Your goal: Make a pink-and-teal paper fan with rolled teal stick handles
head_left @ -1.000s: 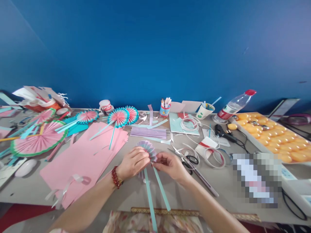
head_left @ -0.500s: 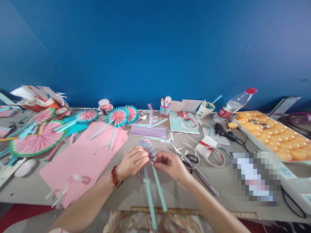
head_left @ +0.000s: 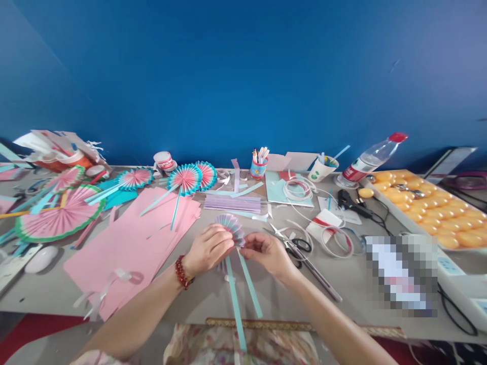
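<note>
Between my hands is a small pleated paper fan point(head_left: 233, 226) in purple and pale blue. My left hand point(head_left: 208, 249) is closed around its left side, with a beaded bracelet at the wrist. At the lower right edge of the fan, my right hand point(head_left: 267, 254) has thumb and fingers pinched together at the top of a pale blue strip point(head_left: 250, 287). A second pale blue strip point(head_left: 236, 306) hangs from below the fan towards the lap. Fingers hide the fan's lower part.
Scissors point(head_left: 294, 247) and a pen point(head_left: 323, 281) lie right of my right hand. Pink paper sheets point(head_left: 133, 248) spread at left, with finished fans point(head_left: 185, 178) behind. Pleated purple paper point(head_left: 232, 203), tape rolls point(head_left: 299, 189), a bottle point(head_left: 371, 161) and a yellow-domed tray point(head_left: 422, 208) stand farther back.
The view has shifted slightly. Both hands keep nearly the same hold on the fan, and the strips hang almost as before.
</note>
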Available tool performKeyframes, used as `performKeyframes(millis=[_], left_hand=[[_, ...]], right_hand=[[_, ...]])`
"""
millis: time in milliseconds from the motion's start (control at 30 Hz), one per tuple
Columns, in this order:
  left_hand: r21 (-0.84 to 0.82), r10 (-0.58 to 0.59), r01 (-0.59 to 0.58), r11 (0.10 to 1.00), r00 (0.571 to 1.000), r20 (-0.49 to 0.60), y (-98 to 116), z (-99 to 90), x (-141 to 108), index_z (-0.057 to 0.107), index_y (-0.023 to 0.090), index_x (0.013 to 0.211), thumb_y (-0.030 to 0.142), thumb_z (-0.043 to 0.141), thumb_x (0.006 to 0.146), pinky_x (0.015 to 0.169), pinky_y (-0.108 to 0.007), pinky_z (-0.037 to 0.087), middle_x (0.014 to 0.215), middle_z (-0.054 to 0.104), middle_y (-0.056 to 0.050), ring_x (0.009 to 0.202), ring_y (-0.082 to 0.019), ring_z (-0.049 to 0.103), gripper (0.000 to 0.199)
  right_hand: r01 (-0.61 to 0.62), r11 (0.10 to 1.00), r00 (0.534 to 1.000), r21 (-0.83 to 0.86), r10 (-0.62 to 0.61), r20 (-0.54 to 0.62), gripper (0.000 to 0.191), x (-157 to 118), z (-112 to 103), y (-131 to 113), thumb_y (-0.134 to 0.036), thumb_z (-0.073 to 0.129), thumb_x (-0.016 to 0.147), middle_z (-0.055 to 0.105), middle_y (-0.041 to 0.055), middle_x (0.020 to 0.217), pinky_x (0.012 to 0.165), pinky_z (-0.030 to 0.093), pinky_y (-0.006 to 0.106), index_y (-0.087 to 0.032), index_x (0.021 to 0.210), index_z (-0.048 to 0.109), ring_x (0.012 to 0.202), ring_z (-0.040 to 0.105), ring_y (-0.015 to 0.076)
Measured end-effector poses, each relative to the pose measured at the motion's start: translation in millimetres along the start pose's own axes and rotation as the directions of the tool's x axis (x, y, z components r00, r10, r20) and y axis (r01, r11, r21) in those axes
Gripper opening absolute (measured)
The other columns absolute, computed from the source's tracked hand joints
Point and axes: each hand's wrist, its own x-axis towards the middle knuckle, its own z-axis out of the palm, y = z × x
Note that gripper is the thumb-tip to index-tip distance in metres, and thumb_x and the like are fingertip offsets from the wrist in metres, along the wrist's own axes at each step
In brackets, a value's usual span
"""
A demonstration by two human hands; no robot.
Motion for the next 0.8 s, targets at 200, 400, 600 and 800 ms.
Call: performKeyframes(millis=[200,400,600,800], left_hand=[[-0.011,-0.053,0.053,0.999,0.998,0.036,-2.6,3.9,-4.3,0.06,0.018,0.1,0.011,0.06,0.089,0.091,-0.04,0.053,0.097,0.068,-0.006,0.098,-0.02,0.061,0.013],[-0.011,-0.071,0.071,0.997,0.996,0.045,-2.4,4.3,-5.4,0.06,0.02,0.099,0.014,0.058,0.091,0.091,-0.04,0.053,0.097,0.069,-0.006,0.098,-0.019,0.062,0.01],[-0.027,-0.054,0.056,0.998,0.997,0.051,-0.1,2.6,-1.0,0.059,0.017,0.099,0.01,0.06,0.088,0.091,-0.04,0.053,0.096,0.068,-0.008,0.1,-0.021,0.06,0.013],[-0.041,-0.095,0.098,0.994,0.993,0.065,-1.0,3.2,-2.2,0.059,0.018,0.1,0.011,0.059,0.089,0.092,-0.04,0.051,0.097,0.068,-0.007,0.1,-0.02,0.06,0.013]], right_hand=[[0.032,0.999,0.999,-0.021,-0.033,-0.043,0.024,0.4,1.2,2.2,-0.037,0.081,0.07,0.069,-0.0007,0.073,0.063,0.05,0.025,-0.019,0.083,0.07,0.062,0.061,0.0125],[0.01,0.999,1.0,-0.034,-0.01,-0.011,0.027,2.2,0.7,0.9,-0.039,0.082,0.07,0.069,-0.0011,0.072,0.064,0.05,0.026,-0.019,0.082,0.07,0.063,0.061,0.0124],[-0.047,0.999,0.998,-0.012,0.047,0.031,0.032,5.0,-1.8,3.1,-0.043,0.083,0.069,0.067,-0.0014,0.07,0.063,0.05,0.026,-0.018,0.081,0.067,0.062,0.062,0.0132],[0.045,0.988,0.999,-0.15,-0.046,-0.004,0.026,0.1,-2.0,-0.6,-0.042,0.077,0.075,0.069,0.0,0.071,0.063,0.05,0.026,-0.019,0.079,0.067,0.064,0.063,0.015]])
